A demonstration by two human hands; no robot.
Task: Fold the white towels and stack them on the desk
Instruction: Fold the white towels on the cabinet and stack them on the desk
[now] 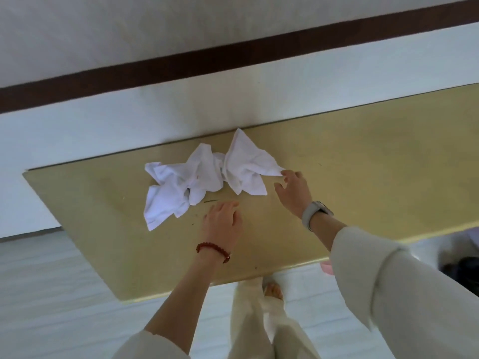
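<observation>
While the white towels [207, 177] lay crumpled and unfolded on the desk [363, 156], they formed a loose heap whose long axis ran left to right, roughly parallel with the desk's far edge. The heap sat toward the far side of the desk, close to the wall, with one limp end trailing down toward the near left and a pointed corner sticking out to the right. How many towels made up the heap could not be told; it looked like two bunches meeting in the middle.

The right hand [294, 193], wearing a pale wristwatch [315, 215], reached to that right-pointing corner, its fingers [286, 174] at the tip of the cloth and seemingly pinching it, though blur made the grip uncertain. The left hand [223, 221], with a red bead bracelet [213, 251] at the wrist, hovered or rested flat on the desk just beside the heap's near edge, fingers relaxed and holding nothing.

The desk was a long, yellowish wooden surface with faint scratches, set against a white wall [129, 120] crossed by a dark brown band [233, 55]. Pale flooring [51, 294] showed below, along with light trousers and a bare foot [273, 290].
</observation>
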